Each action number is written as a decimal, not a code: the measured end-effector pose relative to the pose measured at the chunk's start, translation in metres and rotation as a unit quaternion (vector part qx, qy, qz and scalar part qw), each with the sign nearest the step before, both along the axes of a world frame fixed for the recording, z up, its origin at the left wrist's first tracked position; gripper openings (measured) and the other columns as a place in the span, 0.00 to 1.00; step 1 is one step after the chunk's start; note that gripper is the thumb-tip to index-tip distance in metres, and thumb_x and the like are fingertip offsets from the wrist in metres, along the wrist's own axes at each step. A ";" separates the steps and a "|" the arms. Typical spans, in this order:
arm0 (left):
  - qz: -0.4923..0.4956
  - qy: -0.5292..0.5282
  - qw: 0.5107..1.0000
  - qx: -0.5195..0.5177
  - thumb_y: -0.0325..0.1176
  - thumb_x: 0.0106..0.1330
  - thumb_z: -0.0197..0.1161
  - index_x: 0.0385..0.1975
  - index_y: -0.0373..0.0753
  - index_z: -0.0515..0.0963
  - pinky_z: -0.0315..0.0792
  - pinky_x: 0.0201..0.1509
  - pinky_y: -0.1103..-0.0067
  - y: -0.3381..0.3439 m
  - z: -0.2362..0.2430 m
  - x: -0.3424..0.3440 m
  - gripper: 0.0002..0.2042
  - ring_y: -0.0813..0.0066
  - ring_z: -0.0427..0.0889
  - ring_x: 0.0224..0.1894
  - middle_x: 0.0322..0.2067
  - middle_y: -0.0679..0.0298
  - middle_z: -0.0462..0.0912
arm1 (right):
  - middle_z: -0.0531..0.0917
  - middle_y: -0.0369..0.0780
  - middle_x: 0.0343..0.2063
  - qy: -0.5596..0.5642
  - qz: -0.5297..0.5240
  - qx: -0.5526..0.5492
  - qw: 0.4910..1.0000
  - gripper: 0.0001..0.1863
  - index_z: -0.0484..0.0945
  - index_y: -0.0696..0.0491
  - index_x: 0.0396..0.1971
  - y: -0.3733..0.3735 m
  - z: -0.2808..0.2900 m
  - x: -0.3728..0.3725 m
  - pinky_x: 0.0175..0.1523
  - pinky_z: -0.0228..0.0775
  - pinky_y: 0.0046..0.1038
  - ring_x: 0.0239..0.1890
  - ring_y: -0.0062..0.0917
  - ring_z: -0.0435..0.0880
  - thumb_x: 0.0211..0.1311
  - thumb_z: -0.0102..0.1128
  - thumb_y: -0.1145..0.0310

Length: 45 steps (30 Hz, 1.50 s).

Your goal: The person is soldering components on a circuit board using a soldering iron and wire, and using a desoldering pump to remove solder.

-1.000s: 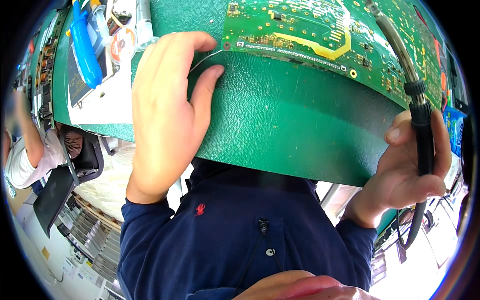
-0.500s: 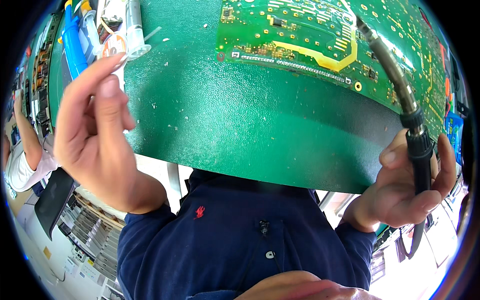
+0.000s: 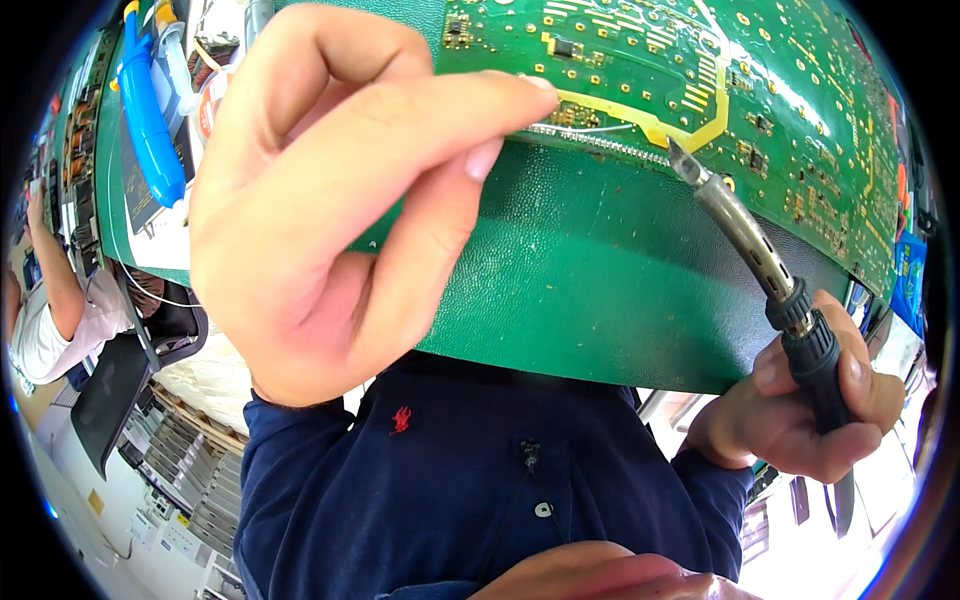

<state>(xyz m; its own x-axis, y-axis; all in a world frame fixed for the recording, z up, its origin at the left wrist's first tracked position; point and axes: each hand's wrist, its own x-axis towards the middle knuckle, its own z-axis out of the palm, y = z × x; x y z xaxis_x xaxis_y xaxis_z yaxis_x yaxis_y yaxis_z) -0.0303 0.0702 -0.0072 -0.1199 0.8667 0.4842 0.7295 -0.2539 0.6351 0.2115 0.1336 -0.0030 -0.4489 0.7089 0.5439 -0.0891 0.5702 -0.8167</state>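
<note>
My left hand (image 3: 330,200) is closed in a pinch, thumb and forefinger on a thin silvery solder wire (image 3: 592,129). The wire's free end lies over the near edge of a green circuit board (image 3: 780,175), just above a long row of silvery pins (image 3: 610,147). In my right hand (image 3: 815,405) is a soldering iron (image 3: 745,237), gripped by its dark handle. Its bevelled tip is at the right end of the pin row, a short way from the wire's end; whether it touches the pins I cannot tell. My left fingers hide part of the board's left edge.
A green mat (image 3: 570,280) covers the bench under the board. At the far left lie a blue pen-shaped tool (image 3: 150,120), a syringe (image 3: 178,65) and a partly hidden orange-labelled spool (image 3: 211,100). Another person's arm (image 3: 62,275) shows at the left rim, near a dark chair (image 3: 105,405).
My left hand has moved right and up to the board, bringing the solder wire to the pin row. The iron's tip has come down and left to the board's near edge; my right fingers have closed round its handle.
</note>
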 end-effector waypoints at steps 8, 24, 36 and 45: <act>0.033 -0.120 0.989 0.078 0.14 0.51 0.57 0.33 0.29 0.74 0.58 0.28 0.89 -0.008 -0.027 -0.007 0.09 0.81 0.66 0.25 0.31 0.56 0.71 | 0.69 0.38 0.12 -0.012 0.000 0.037 0.999 0.36 0.70 0.56 0.44 0.006 -0.003 0.004 0.28 0.60 0.22 0.15 0.18 0.65 0.61 0.30 0.36; -0.054 0.001 0.998 0.037 0.12 0.51 0.56 0.34 0.27 0.74 0.59 0.26 0.89 -0.003 -0.002 -0.032 0.11 0.78 0.67 0.25 0.29 0.55 0.72 | 0.72 0.37 0.18 -0.037 -0.069 0.016 0.997 0.20 0.69 0.57 0.47 -0.002 0.002 -0.005 0.34 0.56 0.26 0.20 0.19 0.66 0.62 0.50 0.58; -0.148 0.059 0.986 -0.055 0.14 0.53 0.56 0.36 0.30 0.74 0.56 0.24 0.88 -0.004 0.015 -0.043 0.11 0.79 0.66 0.25 0.28 0.59 0.72 | 0.64 0.35 0.07 -0.011 -0.050 0.029 0.998 0.11 0.71 0.58 0.35 -0.006 0.003 -0.015 0.27 0.62 0.23 0.11 0.18 0.62 0.58 0.47 0.66; -0.138 0.042 0.985 -0.092 0.15 0.55 0.56 0.39 0.31 0.73 0.57 0.24 0.90 -0.006 0.015 -0.040 0.11 0.84 0.63 0.22 0.30 0.59 0.71 | 0.61 0.32 0.05 -0.032 -0.023 0.043 0.998 0.11 0.71 0.57 0.33 -0.003 0.004 -0.013 0.23 0.59 0.20 0.10 0.16 0.60 0.57 0.47 0.66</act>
<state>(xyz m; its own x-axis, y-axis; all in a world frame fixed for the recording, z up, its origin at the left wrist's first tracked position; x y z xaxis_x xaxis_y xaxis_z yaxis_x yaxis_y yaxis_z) -0.0704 0.0646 0.0081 0.1655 0.9352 0.3131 0.7005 -0.3349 0.6302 0.1988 0.1303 0.0009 -0.4530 0.6812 0.5751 -0.0100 0.6412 -0.7673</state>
